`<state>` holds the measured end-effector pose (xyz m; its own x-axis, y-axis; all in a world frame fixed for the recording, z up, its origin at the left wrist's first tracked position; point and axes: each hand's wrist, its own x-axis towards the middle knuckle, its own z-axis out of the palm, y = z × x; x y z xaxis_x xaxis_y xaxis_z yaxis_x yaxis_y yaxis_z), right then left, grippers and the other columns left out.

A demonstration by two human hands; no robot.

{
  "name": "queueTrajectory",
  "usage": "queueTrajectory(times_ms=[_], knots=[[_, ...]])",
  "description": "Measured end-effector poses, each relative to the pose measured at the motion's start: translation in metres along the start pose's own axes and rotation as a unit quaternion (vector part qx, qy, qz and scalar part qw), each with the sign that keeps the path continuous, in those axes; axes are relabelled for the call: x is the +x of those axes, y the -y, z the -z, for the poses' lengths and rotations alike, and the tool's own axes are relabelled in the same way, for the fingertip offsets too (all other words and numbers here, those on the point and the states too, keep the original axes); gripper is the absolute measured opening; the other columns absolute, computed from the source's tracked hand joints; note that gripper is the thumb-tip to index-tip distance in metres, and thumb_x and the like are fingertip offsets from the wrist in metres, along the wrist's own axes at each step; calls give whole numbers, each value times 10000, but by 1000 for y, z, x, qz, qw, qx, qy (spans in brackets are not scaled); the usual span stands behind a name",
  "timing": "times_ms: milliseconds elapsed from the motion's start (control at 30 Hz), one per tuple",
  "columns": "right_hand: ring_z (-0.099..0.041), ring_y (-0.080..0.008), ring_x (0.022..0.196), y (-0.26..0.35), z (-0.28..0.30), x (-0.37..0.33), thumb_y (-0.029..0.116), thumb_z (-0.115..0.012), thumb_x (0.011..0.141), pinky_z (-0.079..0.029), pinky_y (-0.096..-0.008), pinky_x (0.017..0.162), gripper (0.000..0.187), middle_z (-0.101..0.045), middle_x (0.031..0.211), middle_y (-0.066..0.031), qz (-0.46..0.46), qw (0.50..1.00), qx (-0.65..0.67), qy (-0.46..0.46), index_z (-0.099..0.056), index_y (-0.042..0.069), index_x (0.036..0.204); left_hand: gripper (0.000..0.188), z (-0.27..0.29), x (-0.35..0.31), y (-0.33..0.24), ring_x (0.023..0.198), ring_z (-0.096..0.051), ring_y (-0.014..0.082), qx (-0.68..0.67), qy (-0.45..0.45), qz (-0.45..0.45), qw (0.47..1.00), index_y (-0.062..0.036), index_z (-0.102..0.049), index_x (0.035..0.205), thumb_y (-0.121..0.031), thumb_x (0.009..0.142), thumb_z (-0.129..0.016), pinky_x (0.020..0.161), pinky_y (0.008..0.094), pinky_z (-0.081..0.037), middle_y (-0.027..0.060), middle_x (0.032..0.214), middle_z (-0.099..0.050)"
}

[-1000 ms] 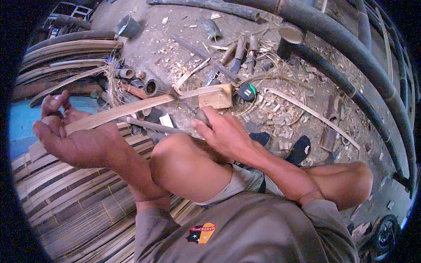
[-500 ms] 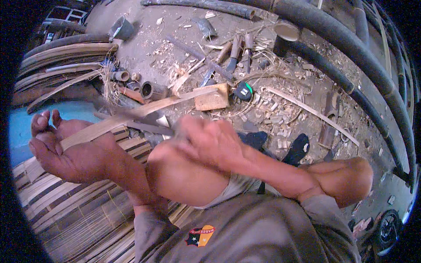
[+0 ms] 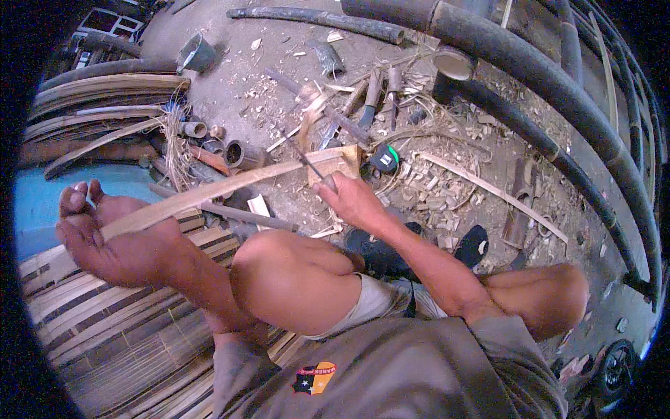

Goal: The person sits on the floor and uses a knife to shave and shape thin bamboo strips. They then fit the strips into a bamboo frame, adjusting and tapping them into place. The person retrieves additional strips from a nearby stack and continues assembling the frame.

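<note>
My left hand [image 3: 122, 244] is closed around the near end of a pale bamboo strip [image 3: 216, 193], with some fingertips turned up. The strip slants away to the right, its far end lying over a yellowish wooden block [image 3: 350, 160]. Gripped in my right hand [image 3: 356, 204] is a knife [image 3: 307, 161], whose thin dark blade lies across the strip close to the block. A light brown shaving [image 3: 307, 124] stands up just beyond the blade; whether it is still attached I cannot tell. My right fingers hide most of the handle.
A tape measure [image 3: 384, 159] lies right of the block, with chips and several tools beyond. Split bamboo slats [image 3: 118, 321] lie at my left, below stacked strips [image 3: 118, 87]. Thick bamboo poles [image 3: 537, 66] curve along the right. A bucket [image 3: 197, 53] stands far left.
My right hand and the knife have moved away from me along the strip, from above my knee to near the block. My left hand and the strip have barely shifted.
</note>
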<state>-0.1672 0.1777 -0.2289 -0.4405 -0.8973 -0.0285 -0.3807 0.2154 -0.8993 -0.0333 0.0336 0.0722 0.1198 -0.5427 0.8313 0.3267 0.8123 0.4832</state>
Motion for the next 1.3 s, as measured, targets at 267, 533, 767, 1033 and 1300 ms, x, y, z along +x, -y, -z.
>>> queueTrajectory(times_ms=[267,533,767,1033,1300], knots=[[-660,-471,792,58,22,-23,494,-580,942,-527,-547,722,506,-668,867,-280,149,988,-7,41,-628,-9,979,302,5,-2,-4,996,-586,249,-14,25,-14,999,-16,-614,928,-262,994,-451,919,417,-442,147,975,-649],[-662,-449,736,27,9,-9,444,-599,948,-527,-523,623,436,-663,816,-223,29,999,16,40,-621,10,988,315,12,3,5,986,-585,255,28,2,-25,999,-7,-626,932,-273,976,-462,923,432,-444,140,953,-649],[-676,-449,774,-69,-10,7,432,-602,945,-540,-534,687,436,-691,801,-235,-88,995,-11,53,-621,10,1052,347,19,10,0,992,-583,270,-17,27,-2,999,21,-619,950,-262,1005,-427,933,459,-444,143,930,-645],[-662,-457,765,8,9,-5,487,-553,956,-529,-537,705,479,-676,813,-240,29,999,-10,33,-654,30,1061,343,26,7,4,1014,-592,291,29,22,-19,999,22,-628,964,-262,994,-438,941,484,-439,165,956,-650],[-660,-450,755,-126,-48,-9,426,-587,954,-509,-521,671,395,-684,827,-225,-165,981,74,73,-677,45,1003,317,24,14,9,1023,-594,297,-27,40,-15,999,19,-634,931,-252,965,-474,952,510,-441,156,948,-641]])
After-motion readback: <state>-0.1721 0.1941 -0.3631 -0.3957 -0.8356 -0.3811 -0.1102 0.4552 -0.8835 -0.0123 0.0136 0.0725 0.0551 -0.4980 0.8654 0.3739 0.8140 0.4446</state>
